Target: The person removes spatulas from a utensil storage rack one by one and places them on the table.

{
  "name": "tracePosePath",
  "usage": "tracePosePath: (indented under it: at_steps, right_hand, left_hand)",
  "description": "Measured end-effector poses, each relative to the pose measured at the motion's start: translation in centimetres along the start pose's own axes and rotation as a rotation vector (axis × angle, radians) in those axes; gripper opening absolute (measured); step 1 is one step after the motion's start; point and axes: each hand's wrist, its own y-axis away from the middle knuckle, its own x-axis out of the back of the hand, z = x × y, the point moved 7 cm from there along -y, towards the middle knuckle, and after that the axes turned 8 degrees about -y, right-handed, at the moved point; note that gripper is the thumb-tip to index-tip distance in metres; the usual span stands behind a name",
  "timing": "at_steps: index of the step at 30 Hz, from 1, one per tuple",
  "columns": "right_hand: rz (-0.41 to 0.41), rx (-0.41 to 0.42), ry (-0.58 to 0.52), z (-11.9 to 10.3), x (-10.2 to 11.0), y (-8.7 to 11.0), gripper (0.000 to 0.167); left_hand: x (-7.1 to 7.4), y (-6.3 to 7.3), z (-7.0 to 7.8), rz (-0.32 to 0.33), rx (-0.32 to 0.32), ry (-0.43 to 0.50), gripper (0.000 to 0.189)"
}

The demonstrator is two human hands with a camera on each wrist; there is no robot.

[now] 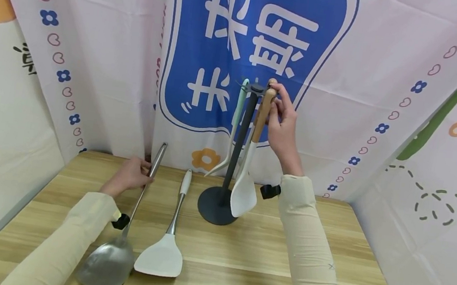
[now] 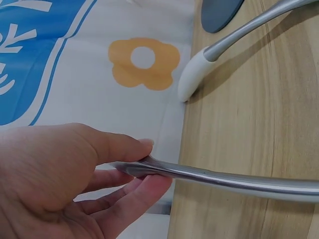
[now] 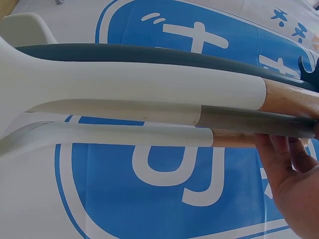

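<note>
My left hand (image 1: 129, 177) pinches the upper handle of a steel wok turner (image 1: 107, 263) between thumb and fingers. Its broad metal head points toward me over the table. Beside it lies a white-headed spatula (image 1: 161, 255) with a steel shaft and white grip. At the top of a dark utensil stand (image 1: 232, 162), my right hand (image 1: 283, 120) grips a wooden-handled white utensil (image 3: 169, 135). Close by hangs another white utensil with a wooden handle (image 1: 264, 116). A pale green-handled utensil (image 1: 239, 106) hangs on the stand's left side.
The stand's round dark base (image 1: 214, 207) rests on the wooden table (image 1: 272, 271) near its back edge. Behind it hangs a printed white curtain (image 1: 336, 98) with a blue panel. Similar printed cloth covers both sides.
</note>
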Motion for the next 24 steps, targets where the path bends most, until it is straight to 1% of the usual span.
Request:
tracePosePath:
  at_steps: [4, 6, 9, 10, 12, 15, 16, 17, 22, 24]
  right_hand:
    - [0.004, -0.003, 0.008, 0.3, 0.0, 0.0, 0.040]
    - [0.004, -0.003, 0.007, 0.3, 0.0, 0.0, 0.039]
    - [0.000, -0.001, 0.000, 0.2, 0.0, 0.0, 0.039]
    - [0.000, -0.001, -0.004, 0.0, 0.0, 0.1, 0.039]
    - [-0.002, -0.001, -0.004, -0.1, 0.0, 0.1, 0.039]
    - [-0.004, -0.006, -0.001, -0.1, 0.1, 0.1, 0.039]
    - [-0.004, -0.006, 0.000, 0.1, 0.1, 0.0, 0.039]
    - [-0.004, -0.004, 0.001, 0.4, 0.2, -0.1, 0.039]
    - [0.006, -0.002, 0.008, 2.6, 0.5, -0.6, 0.041]
    - [0.012, -0.003, 0.014, 3.1, 0.6, -0.6, 0.041]
  left_hand:
    - [-0.5, -0.3, -0.3, -0.004, -0.029, -0.010, 0.024]
    - [-0.8, -0.4, -0.5, -0.010, -0.041, -0.026, 0.015]
    - [-1.1, -0.4, -0.8, -0.024, -0.037, -0.040, 0.014]
    - [-1.2, -0.4, -1.0, -0.030, -0.027, -0.040, 0.015]
    - [-1.5, -0.5, -1.3, -0.045, -0.008, -0.029, 0.016]
    - [-1.8, -0.4, -1.5, -0.062, -0.003, -0.019, 0.015]
    - [-1.8, -0.4, -1.6, -0.065, 0.006, -0.016, 0.015]
    - [-1.9, -0.4, -1.6, -0.069, 0.002, -0.021, 0.014]
    - [-2.2, -0.4, -1.9, -0.084, 0.015, -0.040, 0.014]
    - [-2.3, -0.4, -2.0, -0.090, 0.018, -0.040, 0.015]
